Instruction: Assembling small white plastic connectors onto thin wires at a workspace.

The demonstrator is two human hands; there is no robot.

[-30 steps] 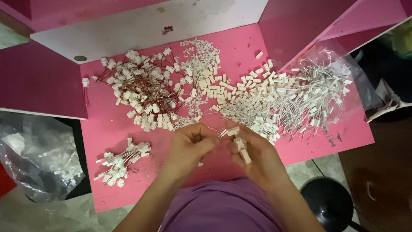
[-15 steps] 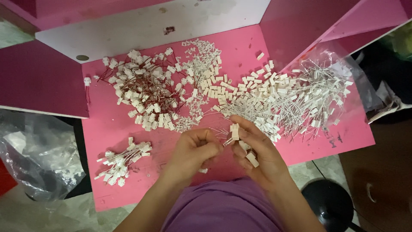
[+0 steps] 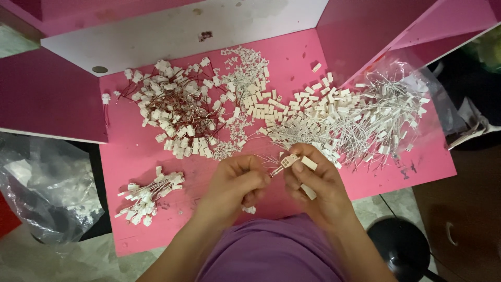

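White plastic fills my view: a small white connector housing (image 3: 288, 160) sits pinched between the fingertips of my right hand (image 3: 313, 184), low and centre over the pink table (image 3: 135, 151), with a few more white housings tucked in that same palm. My left hand (image 3: 235, 183) is curled closed, its fingertips meeting the housing from the left and gripping thin wires (image 3: 271, 162) that run into it. Just beyond my hands lies a wide heap of white wired pieces (image 3: 355, 122), spilling toward a clear plastic bag (image 3: 412, 78) at the right. A pile of loose white housings (image 3: 261, 104) sits in the middle, and a tangle of red-wired connectors (image 3: 177, 112) lies to the left. A small finished bundle (image 3: 148, 196) rests near the table's front left edge.
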